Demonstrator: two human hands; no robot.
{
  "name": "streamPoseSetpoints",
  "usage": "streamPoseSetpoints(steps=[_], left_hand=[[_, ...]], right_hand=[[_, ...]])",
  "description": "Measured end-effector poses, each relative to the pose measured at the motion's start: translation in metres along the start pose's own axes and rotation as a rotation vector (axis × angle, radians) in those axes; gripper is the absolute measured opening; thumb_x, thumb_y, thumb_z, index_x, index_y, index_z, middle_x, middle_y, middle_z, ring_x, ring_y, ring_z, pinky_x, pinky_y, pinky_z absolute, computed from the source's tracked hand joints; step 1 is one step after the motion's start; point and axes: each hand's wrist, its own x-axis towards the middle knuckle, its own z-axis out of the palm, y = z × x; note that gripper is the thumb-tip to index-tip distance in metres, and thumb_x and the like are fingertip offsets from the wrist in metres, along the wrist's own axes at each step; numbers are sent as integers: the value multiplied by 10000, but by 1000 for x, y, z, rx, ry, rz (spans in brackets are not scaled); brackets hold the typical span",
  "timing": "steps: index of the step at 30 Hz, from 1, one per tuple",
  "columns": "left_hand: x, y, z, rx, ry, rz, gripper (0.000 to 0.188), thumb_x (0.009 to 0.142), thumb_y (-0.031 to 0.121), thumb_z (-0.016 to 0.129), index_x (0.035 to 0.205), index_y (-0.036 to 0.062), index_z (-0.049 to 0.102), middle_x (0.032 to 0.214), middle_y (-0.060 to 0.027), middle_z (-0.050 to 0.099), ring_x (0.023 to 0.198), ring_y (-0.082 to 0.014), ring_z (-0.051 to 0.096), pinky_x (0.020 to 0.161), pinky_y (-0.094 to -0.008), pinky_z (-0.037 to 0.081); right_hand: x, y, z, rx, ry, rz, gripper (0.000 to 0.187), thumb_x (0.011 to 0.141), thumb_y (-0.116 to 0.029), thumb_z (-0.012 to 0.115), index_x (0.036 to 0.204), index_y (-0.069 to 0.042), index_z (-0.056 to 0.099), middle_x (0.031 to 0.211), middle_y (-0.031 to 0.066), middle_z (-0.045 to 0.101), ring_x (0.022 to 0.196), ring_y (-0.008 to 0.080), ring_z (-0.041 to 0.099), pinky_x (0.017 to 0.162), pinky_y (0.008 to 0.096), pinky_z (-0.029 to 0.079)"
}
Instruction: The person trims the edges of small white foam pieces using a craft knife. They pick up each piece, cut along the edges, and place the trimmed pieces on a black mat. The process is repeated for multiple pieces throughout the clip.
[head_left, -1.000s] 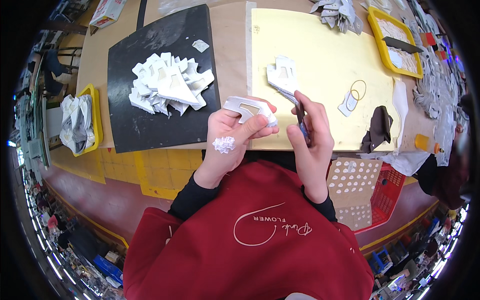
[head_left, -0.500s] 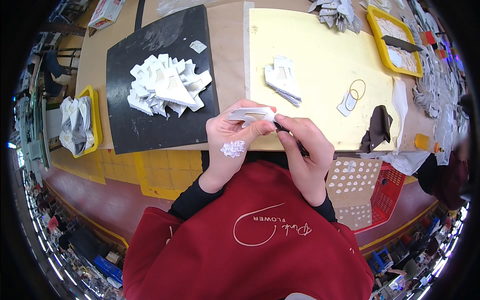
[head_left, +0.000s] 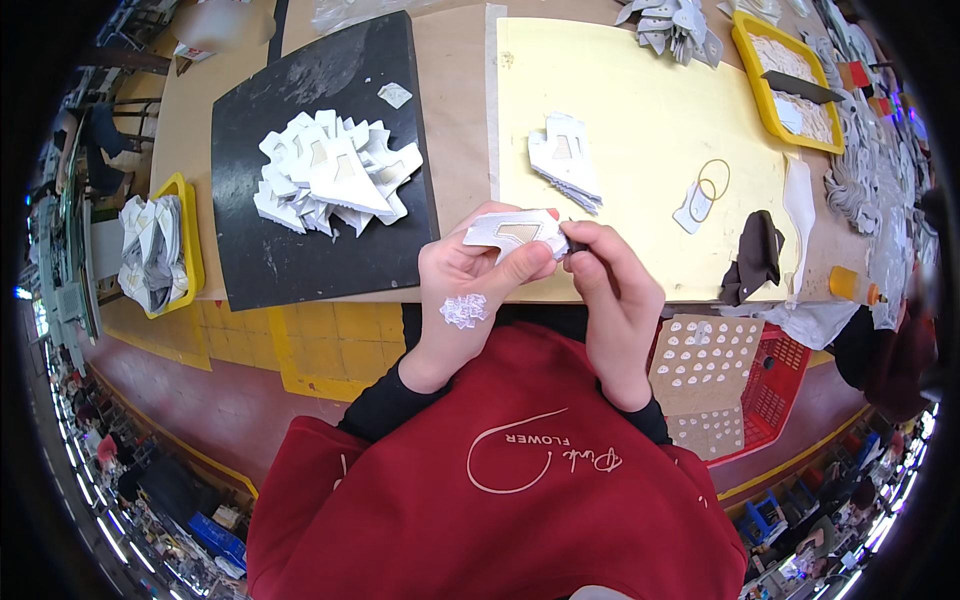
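My left hand (head_left: 455,280) is closed around a white cut shoe piece (head_left: 488,229) with a beige window, held just over the table's near edge. A crinkled, shiny patch sits on the back of that hand, near the wrist. At the piece's right end, my right hand (head_left: 622,305) pinches a small dark tool (head_left: 576,245); most of it is hidden by the fingers. Beyond the hands, a small stack of similar white pieces (head_left: 565,160) lies on the pale yellow sheet (head_left: 640,110). To the left, a larger heap of them (head_left: 340,170) rests on a black board (head_left: 245,250).
A yellow tray of white pieces (head_left: 190,205) stands at the far left. Rubber bands (head_left: 714,178), dark fabric scraps (head_left: 755,255) and an orange-capped bottle (head_left: 850,285) lie at right. Another yellow tray (head_left: 745,40) is farther back. Below the right edge is a red crate (head_left: 785,385).
The white piece has tipped so that more of its face and beige window shows. My right hand has shifted slightly at its end. A blurred shape now covers the box at upper left.
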Motion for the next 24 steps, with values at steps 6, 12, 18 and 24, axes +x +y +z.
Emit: streamPoseSetpoints(steps=[6, 12, 18, 24], left_hand=[[1, 2, -4, 127, 59, -16, 219, 865, -19, 650, 1077, -72, 633, 1044, -116, 666, 872, -140, 645, 755, -216, 533], [7, -11, 0, 218, 122, 61, 215, 848, -68, 594, 1058, -106, 625, 966, -114, 647, 837, -146, 621, 781, -256, 503], [23, -35, -26, 219, 113, 130, 252, 903, 41, 620, 1127, -70, 593, 1104, -116, 636, 871, -106, 605, 744, -197, 488], [30, -39, -22, 213, 45, 82, 274, 894, 57, 634, 1137, -63, 594, 1105, -110, 644, 858, -93, 603, 726, -194, 485]], right_hand=[[-2, -14, -3, 163, -17, 202, 264, 919, -21, 563, 1173, 27, 618, 924, 67, 623, 682, 54, 483, 593, 178, 377], [-1, 16, -5, -95, -18, -148, 247, 908, -30, 575, 1138, -6, 658, 862, 99, 597, 783, 206, 599, 702, 285, 479], [6, 15, -7, -70, 1, -169, 338, 899, -42, 580, 1223, -106, 648, 941, 79, 615, 829, 209, 609, 725, 290, 480], [4, 21, -14, 94, 24, -28, 281, 954, -74, 544, 1222, -33, 618, 1013, 50, 642, 925, 175, 605, 811, 293, 480]])
